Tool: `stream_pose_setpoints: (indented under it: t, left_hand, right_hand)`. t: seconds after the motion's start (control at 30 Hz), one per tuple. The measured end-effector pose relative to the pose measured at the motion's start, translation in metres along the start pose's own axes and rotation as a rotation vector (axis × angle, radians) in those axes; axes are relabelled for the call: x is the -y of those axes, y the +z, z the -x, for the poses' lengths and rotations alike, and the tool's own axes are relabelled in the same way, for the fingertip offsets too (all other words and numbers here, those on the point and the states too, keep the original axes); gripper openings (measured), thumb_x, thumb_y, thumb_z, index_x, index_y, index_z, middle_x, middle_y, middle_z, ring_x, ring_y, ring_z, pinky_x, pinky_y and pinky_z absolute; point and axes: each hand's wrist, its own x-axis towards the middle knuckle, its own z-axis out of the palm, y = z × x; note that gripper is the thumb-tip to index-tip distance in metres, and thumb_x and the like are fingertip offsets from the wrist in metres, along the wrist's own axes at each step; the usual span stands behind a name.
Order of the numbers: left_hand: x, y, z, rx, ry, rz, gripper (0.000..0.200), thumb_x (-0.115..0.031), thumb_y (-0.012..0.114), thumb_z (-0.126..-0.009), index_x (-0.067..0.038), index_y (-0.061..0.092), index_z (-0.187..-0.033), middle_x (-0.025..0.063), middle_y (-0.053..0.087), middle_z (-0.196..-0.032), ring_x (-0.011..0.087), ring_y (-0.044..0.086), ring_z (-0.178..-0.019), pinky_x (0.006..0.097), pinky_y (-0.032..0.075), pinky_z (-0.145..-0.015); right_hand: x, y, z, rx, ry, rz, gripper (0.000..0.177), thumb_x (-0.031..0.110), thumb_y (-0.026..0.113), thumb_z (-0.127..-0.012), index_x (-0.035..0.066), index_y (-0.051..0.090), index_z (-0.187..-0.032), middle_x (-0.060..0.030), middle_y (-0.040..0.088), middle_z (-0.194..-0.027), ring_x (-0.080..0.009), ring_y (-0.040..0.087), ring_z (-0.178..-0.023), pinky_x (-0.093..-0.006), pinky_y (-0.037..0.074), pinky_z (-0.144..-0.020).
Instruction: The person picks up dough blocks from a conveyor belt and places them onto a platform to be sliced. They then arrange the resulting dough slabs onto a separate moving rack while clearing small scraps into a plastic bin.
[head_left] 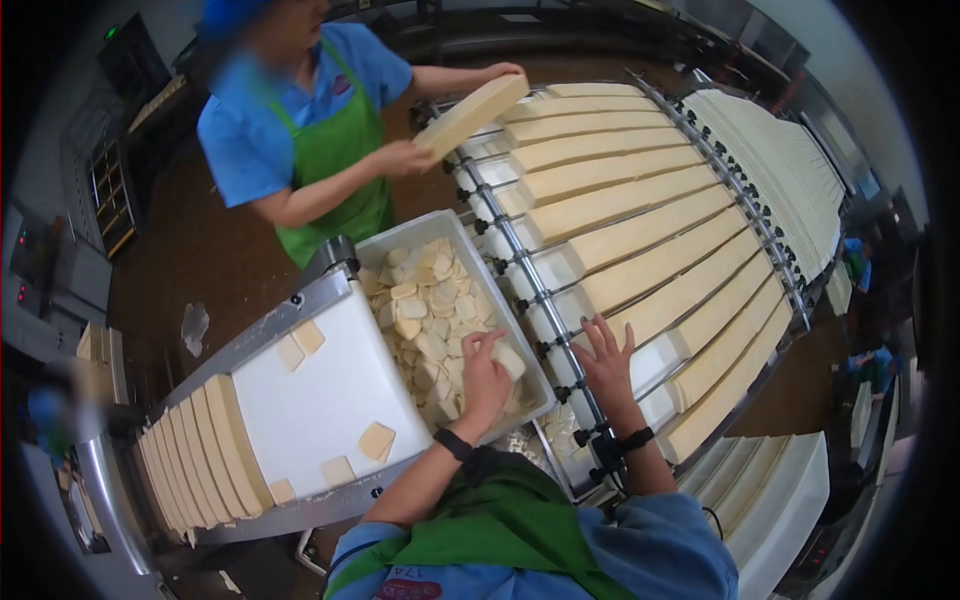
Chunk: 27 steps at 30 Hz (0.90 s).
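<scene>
My left hand [485, 377] is over the grey bin [532, 375], its fingers curled against a pale end slice [510, 361]. Loose cream-coloured slices [432, 345] fill much of that bin. To the right, my right hand [608, 368] reaches over the metal rail with fingers spread, fingertips close to the near end of a long pale loaf [690, 280]. Other long loaves [620, 180] lie side by side in lanes on the conveyor. Each of my wrists wears a dark band.
Across the bin, a co-worker [340, 130] in a green apron holds a long loaf [475, 112] in both hands. A white belt [312, 400] at left carries a few loose slices and a row of upright loaves [205, 455]. A metal rail [527, 270] with black knobs edges the right conveyor.
</scene>
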Motion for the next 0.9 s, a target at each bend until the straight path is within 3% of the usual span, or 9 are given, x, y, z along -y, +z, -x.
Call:
stream_pose_setpoints:
  t: [0.1, 0.23, 0.33, 0.43, 0.73, 0.83, 0.9]
  left_hand:
    - [0.032, -0.031, 0.005, -0.053, -0.001, -0.083, 0.057, 0.016, 0.045, -0.072, -0.01, 0.061, -0.119, 0.0158, 0.046, -0.117, 0.0337, 0.059, -0.087, 0.04, 0.049, -0.073]
    - [0.08, -0.053, 0.02, -0.025, -0.076, -0.313, 0.052, 0.011, 0.054, -0.072, -0.007, 0.06, -0.12, 0.0195, 0.046, -0.123, 0.0383, 0.054, -0.108, 0.0427, 0.047, -0.091]
    - [0.089, -0.07, 0.039, 0.045, -0.129, -0.237, 0.048, 0.005, 0.06, -0.074, -0.007, 0.059, -0.121, 0.0203, 0.048, -0.125, 0.0407, 0.05, -0.115, 0.0445, 0.044, -0.098]
    - [0.088, -0.085, 0.056, 0.099, -0.104, -0.262, 0.045, 0.002, 0.063, -0.076, -0.006, 0.059, -0.121, 0.0199, 0.05, -0.123, 0.0402, 0.052, -0.113, 0.0439, 0.045, -0.097]
    - [0.074, -0.133, 0.077, -0.005, -0.058, -0.173, 0.044, 0.003, 0.066, -0.078, -0.009, 0.06, -0.119, 0.0185, 0.051, -0.123, 0.0392, 0.055, -0.108, 0.0431, 0.047, -0.093]
    - [0.083, -0.152, 0.083, -0.055, -0.076, -0.175, 0.043, 0.003, 0.067, -0.079, -0.01, 0.06, -0.12, 0.0165, 0.051, -0.125, 0.0357, 0.058, -0.104, 0.0401, 0.051, -0.088]
    - [0.085, -0.17, 0.089, -0.091, -0.148, -0.152, 0.043, 0.002, 0.067, -0.08, -0.009, 0.06, -0.12, 0.0157, 0.051, -0.126, 0.0335, 0.06, -0.103, 0.0382, 0.052, -0.085]
  right_hand:
    - [0.01, -0.02, -0.006, 0.023, 0.093, -0.18, 0.029, 0.019, 0.072, -0.079, 0.021, 0.071, -0.108, -0.0067, 0.049, -0.141, -0.0273, 0.037, -0.14, -0.0686, 0.016, -0.11]
    - [0.01, -0.004, 0.001, -0.051, 0.125, -0.116, 0.029, 0.018, 0.073, -0.079, 0.025, 0.072, -0.107, -0.0073, 0.048, -0.141, -0.0272, 0.037, -0.14, -0.0696, 0.014, -0.11]
    - [0.017, -0.004, 0.001, -0.063, 0.153, -0.111, 0.027, 0.012, 0.071, -0.079, 0.022, 0.074, -0.104, -0.0087, 0.048, -0.14, -0.0285, 0.038, -0.139, -0.0666, 0.015, -0.112]
    - [0.02, -0.007, 0.0, -0.056, 0.182, -0.127, 0.028, 0.01, 0.071, -0.079, 0.024, 0.075, -0.102, -0.0068, 0.048, -0.142, -0.0283, 0.037, -0.139, -0.0667, 0.014, -0.112]
    - [0.015, -0.006, -0.003, -0.005, 0.167, -0.038, 0.019, 0.019, 0.07, -0.082, 0.025, 0.076, -0.099, -0.0053, 0.048, -0.143, -0.0268, 0.036, -0.14, -0.0683, 0.01, -0.114]
    - [0.014, -0.007, -0.001, 0.103, 0.208, -0.089, 0.038, 0.015, 0.067, -0.085, 0.024, 0.067, -0.121, -0.007, 0.044, -0.148, -0.0268, 0.033, -0.143, -0.0685, 0.008, -0.113]
    - [0.013, 0.001, 0.001, 0.108, 0.274, -0.198, 0.053, 0.012, 0.064, -0.086, 0.021, 0.052, -0.137, -0.0083, 0.039, -0.152, -0.0274, 0.03, -0.145, -0.0687, 0.007, -0.113]
